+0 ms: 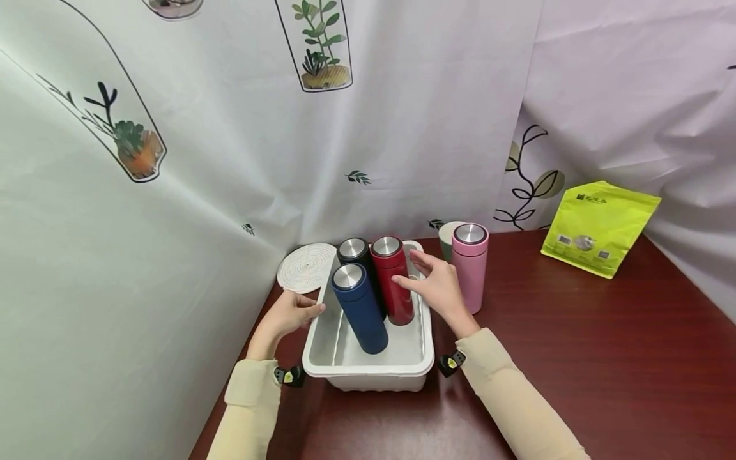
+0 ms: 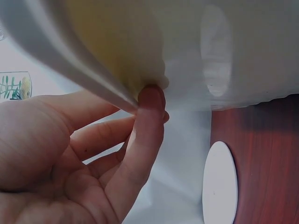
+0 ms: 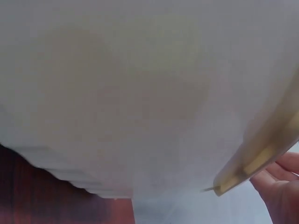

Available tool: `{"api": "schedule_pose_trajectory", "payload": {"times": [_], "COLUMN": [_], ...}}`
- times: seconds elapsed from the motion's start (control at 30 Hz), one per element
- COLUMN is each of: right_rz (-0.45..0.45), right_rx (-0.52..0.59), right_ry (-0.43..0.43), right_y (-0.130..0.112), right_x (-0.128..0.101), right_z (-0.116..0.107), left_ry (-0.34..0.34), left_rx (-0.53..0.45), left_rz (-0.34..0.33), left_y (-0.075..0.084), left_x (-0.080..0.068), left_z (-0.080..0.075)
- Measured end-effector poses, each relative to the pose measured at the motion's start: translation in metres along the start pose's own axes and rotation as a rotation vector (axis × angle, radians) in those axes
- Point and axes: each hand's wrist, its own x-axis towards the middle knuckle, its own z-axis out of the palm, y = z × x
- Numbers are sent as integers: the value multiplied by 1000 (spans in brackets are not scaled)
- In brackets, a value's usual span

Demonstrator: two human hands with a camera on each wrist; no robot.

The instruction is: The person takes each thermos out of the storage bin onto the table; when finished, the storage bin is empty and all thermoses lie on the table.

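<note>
A white plastic bin (image 1: 368, 370) holds three flasks with silver-topped lids: a blue flask (image 1: 362, 313) in front, a black flask (image 1: 353, 249) behind it and a red flask (image 1: 393, 281) beside that one. All three lean in the bin. My left hand (image 1: 290, 313) pinches the bin's left rim, fingers curled over and under the lip (image 2: 107, 88) in the left wrist view. My right hand (image 1: 438, 284) is over the right rim, its thumb overlapping the red flask and its fingers extended past the lid. In the right wrist view the bin's wall hides most of that hand.
Just right of the bin stands a pink flask (image 1: 471, 275), with a pale green cup (image 1: 446, 237) partly hidden behind it. A round woven mat (image 1: 305, 267) lies at the back left. A yellow-green pouch (image 1: 600, 230) stands at the back right against the white curtain (image 1: 425, 147).
</note>
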Motion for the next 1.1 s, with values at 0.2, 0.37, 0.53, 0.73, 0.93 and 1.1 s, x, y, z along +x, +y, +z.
{"api": "schedule_pose_trajectory", "payload": {"times": [0.2, 0.37, 0.53, 0.73, 0.93, 1.1], "right_rz": [-11, -11, 8, -20, -67, -68], "right_rx": [-74, -191, -228, -241, -278, -293], "right_ry": [-52, -96, -147, -118, -70, -60], "right_y": [-3, -7, -10, -10, -9, -10], "right_x": [8, 15, 17, 17, 15, 13], "right_z": [6, 11, 16, 20, 23, 22], "left_ry": [8, 12, 14, 12, 8, 7], "left_rx": [4, 6, -1, 8, 17, 14], "left_rz": [2, 6, 5, 13, 24, 29], "left_y": [-1, -1, -1, -2, -2, -2], "left_x": [0, 0, 0, -1, -1, -2], "left_z": [1, 1, 0, 0, -1, 0]}}
